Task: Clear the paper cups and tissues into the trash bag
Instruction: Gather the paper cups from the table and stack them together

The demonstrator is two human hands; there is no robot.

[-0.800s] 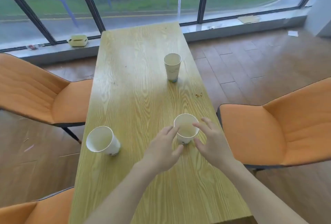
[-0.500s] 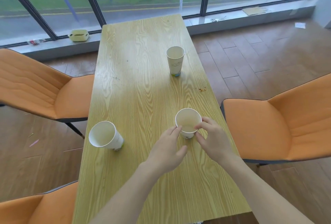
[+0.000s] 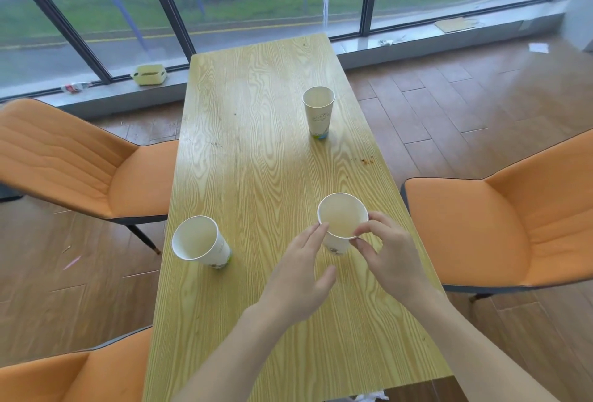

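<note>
Three white paper cups stand on the wooden table. The near cup holds pale liquid; my right hand pinches its rim at the near right side. My left hand is open, fingertips touching the cup's left rim. A second cup stands at the left of the table, and a third cup stands farther back on the right. A bit of white crumpled material shows below the table's near edge. No trash bag is in view.
Orange chairs flank the table: one at left, one at right, another at the lower left. Crumbs lie near the table's right edge. A yellow box sits on the window ledge.
My right hand has closed its thumb and fingers onto the near cup's rim. My left hand has moved up against the cup's left side. The view shifted slightly.
</note>
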